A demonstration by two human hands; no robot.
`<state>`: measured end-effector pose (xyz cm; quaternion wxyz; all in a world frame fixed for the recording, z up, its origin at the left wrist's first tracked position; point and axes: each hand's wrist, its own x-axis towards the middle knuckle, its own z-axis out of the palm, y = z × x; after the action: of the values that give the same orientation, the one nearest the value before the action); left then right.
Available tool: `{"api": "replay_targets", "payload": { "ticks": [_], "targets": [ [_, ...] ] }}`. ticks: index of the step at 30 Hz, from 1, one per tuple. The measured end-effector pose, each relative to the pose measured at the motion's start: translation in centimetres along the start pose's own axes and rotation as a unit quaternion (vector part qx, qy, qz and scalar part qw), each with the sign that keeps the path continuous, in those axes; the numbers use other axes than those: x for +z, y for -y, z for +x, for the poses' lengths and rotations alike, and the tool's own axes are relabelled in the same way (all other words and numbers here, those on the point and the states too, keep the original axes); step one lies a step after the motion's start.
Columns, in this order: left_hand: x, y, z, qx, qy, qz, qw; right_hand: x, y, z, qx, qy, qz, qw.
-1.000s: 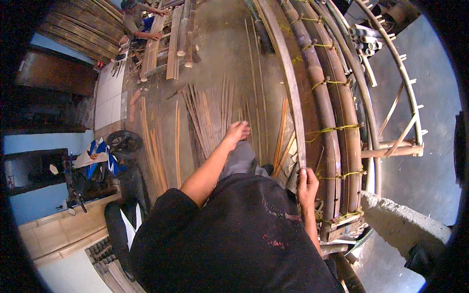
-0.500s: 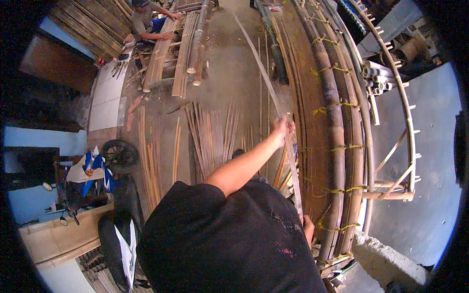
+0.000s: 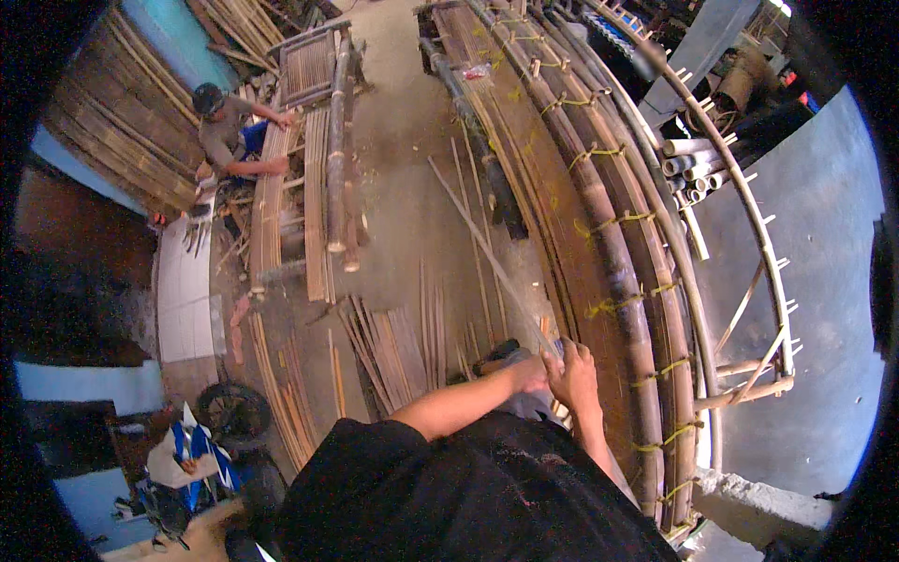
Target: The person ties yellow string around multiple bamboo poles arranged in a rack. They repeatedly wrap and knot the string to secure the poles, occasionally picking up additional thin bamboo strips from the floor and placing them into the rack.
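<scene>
A long, thin bamboo strip (image 3: 493, 259) slants from the floor area ahead down to my hands at the lower middle. My left hand (image 3: 530, 375) is closed round its near part. Right beside it, nearly touching, my right hand (image 3: 574, 377) has its fingers bent over the same strip. The strip's tail runs back under my right forearm, mostly hidden. Just right of my hands lies a long bamboo bench or rack (image 3: 599, 201), its poles bound with yellow ties. Below my hands, part of my leg and foot shows.
Several loose bamboo slats (image 3: 398, 351) lie on the floor to the left. Farther off, a person (image 3: 225, 131) handles slats at a bamboo frame (image 3: 335, 169). A motorbike (image 3: 192, 445) stands at lower left. A curved bamboo pole with pegs (image 3: 749, 201) rises at right, before a grey panel (image 3: 815, 281).
My right hand has come up from low by my side to meet the left. My left hand has drawn back toward me, and the strip's far end is nearer. The view has tilted up.
</scene>
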<state>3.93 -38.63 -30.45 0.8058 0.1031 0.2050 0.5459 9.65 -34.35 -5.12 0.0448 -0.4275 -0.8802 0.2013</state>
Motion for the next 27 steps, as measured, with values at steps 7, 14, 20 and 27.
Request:
{"api": "replay_targets", "payload": {
  "ticks": [7, 14, 20, 27],
  "targets": [
    [-4.2, -8.8, 2.9, -0.265, 0.04, 0.235, 0.934, 9.9, -4.0, 17.0, 0.056, 0.232, -0.026, 0.971],
    [0.7, -35.0, 4.0, -0.166, 0.08, 0.564, 0.805, 9.4, -8.7, 18.7, 0.189, 0.15, -0.008, 0.97],
    [-9.0, -54.4, 5.4, -0.122, -0.155, 0.89, 0.411, -2.0, -6.7, 20.5, 0.171, 0.14, 0.097, 0.97],
    [-19.7, -72.8, 9.9, -0.199, 0.003, 0.945, 0.261, -10.8, 0.0, 24.9, 0.327, 0.244, 0.22, 0.886]
  ]
}}
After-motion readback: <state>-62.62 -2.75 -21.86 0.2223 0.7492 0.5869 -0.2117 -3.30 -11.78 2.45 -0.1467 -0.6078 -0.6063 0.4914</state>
